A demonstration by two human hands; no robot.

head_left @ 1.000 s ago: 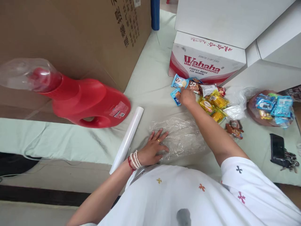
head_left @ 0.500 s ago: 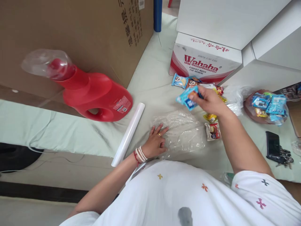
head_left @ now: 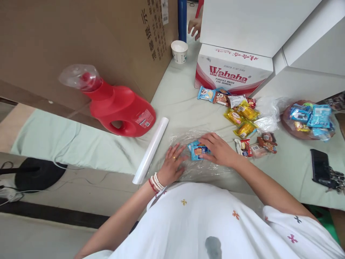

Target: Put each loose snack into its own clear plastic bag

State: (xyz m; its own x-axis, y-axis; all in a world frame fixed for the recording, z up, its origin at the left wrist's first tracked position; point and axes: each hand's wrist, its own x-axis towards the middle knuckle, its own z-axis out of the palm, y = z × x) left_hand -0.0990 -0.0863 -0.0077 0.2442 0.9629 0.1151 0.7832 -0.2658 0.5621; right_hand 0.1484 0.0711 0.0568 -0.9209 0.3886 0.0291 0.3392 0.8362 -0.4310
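Note:
A blue snack packet [head_left: 198, 150] lies on a sheet of clear plastic film [head_left: 215, 169] in front of me. My right hand [head_left: 217, 149] grips the packet's right side, thumb at its lower edge and fingers over the top. Just to its left, my left hand [head_left: 172, 162] rests on the film with fingers spread, slightly blurred and holding nothing. Beyond my right hand lie yellow snack packets [head_left: 244, 128], a red and white packet [head_left: 243, 146] and brown packets [head_left: 266, 142]. A blue and white packet [head_left: 206, 94] sits by the water carton.
At left are a red detergent bottle [head_left: 124, 111], a white roll [head_left: 151, 149] and a large cardboard box [head_left: 115, 39]. A paper cup [head_left: 179, 52] stands near another person's hand [head_left: 194, 28]. The Wahaba carton [head_left: 233, 68], a filled bowl [head_left: 289, 126] and a phone [head_left: 320, 165] are rightward.
My right hand has brought the blue packet down and left onto the film. My left hand shifted slightly. A paper cup and another person's hand now show at the back.

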